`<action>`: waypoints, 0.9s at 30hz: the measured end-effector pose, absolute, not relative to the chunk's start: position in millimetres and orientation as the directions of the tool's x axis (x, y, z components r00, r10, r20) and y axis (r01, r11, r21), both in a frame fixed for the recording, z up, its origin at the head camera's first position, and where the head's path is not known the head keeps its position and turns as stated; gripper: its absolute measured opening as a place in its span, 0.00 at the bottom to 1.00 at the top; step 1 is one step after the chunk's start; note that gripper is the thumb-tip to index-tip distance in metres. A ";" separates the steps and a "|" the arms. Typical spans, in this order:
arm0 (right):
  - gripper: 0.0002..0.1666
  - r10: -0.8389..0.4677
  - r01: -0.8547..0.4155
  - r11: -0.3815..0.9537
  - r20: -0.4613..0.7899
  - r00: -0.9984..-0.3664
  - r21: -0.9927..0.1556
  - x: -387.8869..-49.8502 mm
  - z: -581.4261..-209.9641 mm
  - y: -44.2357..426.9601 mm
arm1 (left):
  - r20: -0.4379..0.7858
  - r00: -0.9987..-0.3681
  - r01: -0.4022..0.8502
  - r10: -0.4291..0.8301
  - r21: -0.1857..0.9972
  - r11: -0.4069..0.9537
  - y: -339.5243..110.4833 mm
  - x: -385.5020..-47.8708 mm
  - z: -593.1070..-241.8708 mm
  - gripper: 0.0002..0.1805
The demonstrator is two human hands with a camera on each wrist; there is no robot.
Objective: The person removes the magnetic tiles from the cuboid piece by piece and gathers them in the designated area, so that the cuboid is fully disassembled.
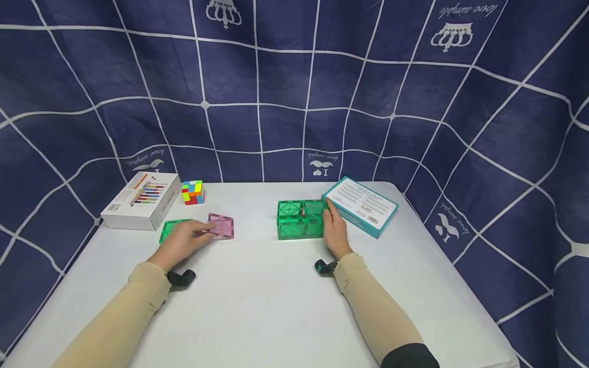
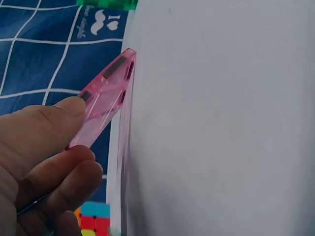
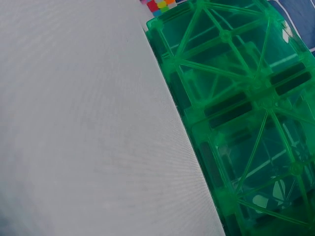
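My left hand pinches a pink see-through magnetic tile between thumb and fingers. In the left wrist view it is tilted, with one corner near the white tabletop; a thin pink strip lies along the surface below it. A green magnetic tile lies partly hidden behind that hand. To the right stands a box-shaped block of green magnetic tiles, its top panels large in the right wrist view. My right hand rests against the block's right side, fingers extended; some fingers are hidden.
A white box with printed pens stands at the back left, beside a colourful puzzle cube. Behind the right hand lies a teal and white box. A blue checked curtain hangs along the table's back and right edges.
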State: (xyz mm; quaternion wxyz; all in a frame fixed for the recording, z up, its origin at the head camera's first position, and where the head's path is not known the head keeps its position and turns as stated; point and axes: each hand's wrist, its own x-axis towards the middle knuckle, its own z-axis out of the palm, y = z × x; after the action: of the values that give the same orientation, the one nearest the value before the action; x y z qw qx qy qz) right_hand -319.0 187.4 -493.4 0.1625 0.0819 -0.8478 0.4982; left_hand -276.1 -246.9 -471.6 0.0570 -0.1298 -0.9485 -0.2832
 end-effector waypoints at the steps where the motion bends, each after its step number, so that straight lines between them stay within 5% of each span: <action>1: 0.33 0.024 -0.301 0.491 0.358 -0.933 -0.818 -318.8 -493.3 187.8 | 0.172 -0.963 0.267 0.207 0.518 0.813 -250.7 -274.7 -471.6 0.23; 27: 0.33 0.026 -0.289 0.490 0.346 -0.938 -0.822 -316.3 -491.3 187.0 | 0.190 -0.941 0.323 0.280 0.260 0.910 -262.2 -264.2 -477.2 0.18</action>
State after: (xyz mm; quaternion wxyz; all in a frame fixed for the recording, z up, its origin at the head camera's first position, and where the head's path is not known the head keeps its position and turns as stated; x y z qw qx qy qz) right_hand -316.3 187.0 -491.3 0.1582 0.0774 -0.8486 0.4988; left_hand -264.2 -262.2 -477.2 0.0744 -0.1545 -0.9745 -0.1450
